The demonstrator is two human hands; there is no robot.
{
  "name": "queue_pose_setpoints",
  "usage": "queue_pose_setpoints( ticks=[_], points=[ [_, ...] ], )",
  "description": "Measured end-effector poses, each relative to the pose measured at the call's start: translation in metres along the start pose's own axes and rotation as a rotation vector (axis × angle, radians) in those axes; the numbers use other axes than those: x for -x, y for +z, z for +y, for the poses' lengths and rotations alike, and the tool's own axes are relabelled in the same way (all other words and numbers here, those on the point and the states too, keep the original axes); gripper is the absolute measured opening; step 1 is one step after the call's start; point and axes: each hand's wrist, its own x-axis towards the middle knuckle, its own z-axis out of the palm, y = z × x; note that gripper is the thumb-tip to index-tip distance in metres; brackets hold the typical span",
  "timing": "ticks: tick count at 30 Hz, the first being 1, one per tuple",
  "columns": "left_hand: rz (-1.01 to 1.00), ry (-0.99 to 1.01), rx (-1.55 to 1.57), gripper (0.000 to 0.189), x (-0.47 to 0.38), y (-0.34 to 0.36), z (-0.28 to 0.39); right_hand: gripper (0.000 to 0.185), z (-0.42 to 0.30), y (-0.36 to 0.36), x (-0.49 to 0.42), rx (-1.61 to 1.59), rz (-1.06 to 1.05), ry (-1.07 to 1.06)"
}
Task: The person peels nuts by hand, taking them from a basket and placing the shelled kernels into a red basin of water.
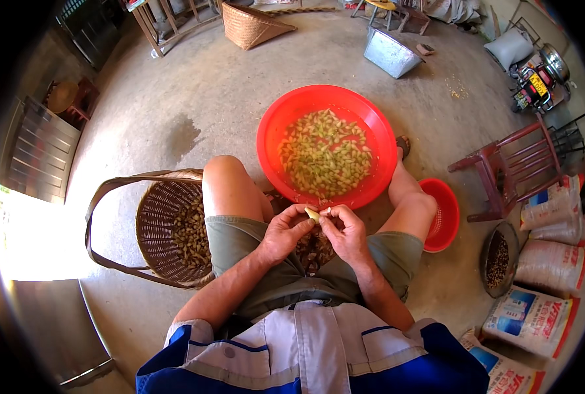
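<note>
Between my knees, my left hand [283,237] pinches a pale, pointed bulb or corm [312,215] between thumb and fingers. My right hand [345,233] meets it from the other side, its thumb and fingers against the same piece. A small white bit [328,210] shows at the right fingertips; whether it is peel or a wrap I cannot tell. Just beyond the hands stands a large red plastic basin [377,115], with many similar pale pieces [324,152] in water. Brown peelings [315,250] lie below my hands, partly hidden by them.
At my left knee, a handled wicker basket [154,231] holds brown unpeeled pieces [192,231]. A smaller red plastic basin [447,209] sits behind my right knee. Farther right are a wooden chair [511,162], a dark bowl [484,256] and printed sacks [529,317]. A metal bin [391,53] lies ahead.
</note>
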Motion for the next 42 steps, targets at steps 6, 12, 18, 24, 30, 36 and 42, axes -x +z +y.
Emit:
queue_pose_setpoints(
  ticks=[6, 12, 18, 24, 30, 36, 42],
  points=[
    [-0.022, -0.043, -0.02, 0.021, 0.003, 0.003, 0.01, 0.007, 0.009, -0.002, 0.001, -0.03, -0.006, 0.075],
    [0.03, -0.076, 0.023, 0.017, 0.004, 0.007, 0.015, 0.004, 0.003, -0.001, 0.002, -0.024, 0.047, 0.12],
    [0.1, -0.163, 0.414, 0.012, 0.0, -0.004, 0.012, 0.001, -0.001, 0.0, 0.002, -0.721, 0.004, 0.382],
    [-0.005, -0.071, 0.121, 0.022, 0.003, 0.005, 0.015, 0.001, 0.004, 0.001, 0.003, -0.471, 0.012, 0.374],
    [0.079, 0.032, -0.229, 0.018, 0.003, 0.009, 0.009, 0.004, 0.006, -0.003, 0.003, -0.348, 0.087, 0.291],
    [0.308, 0.019, -0.392, 0.015, -0.003, 0.006, 0.006, 0.004, -0.007, 0.0, 0.006, -0.428, -0.173, 0.187],
    [0.342, -0.141, -0.129, 0.019, -0.004, 0.001, 0.013, 0.007, 0.018, -0.027, 0.0, 0.144, -0.406, 0.471]
  ],
)
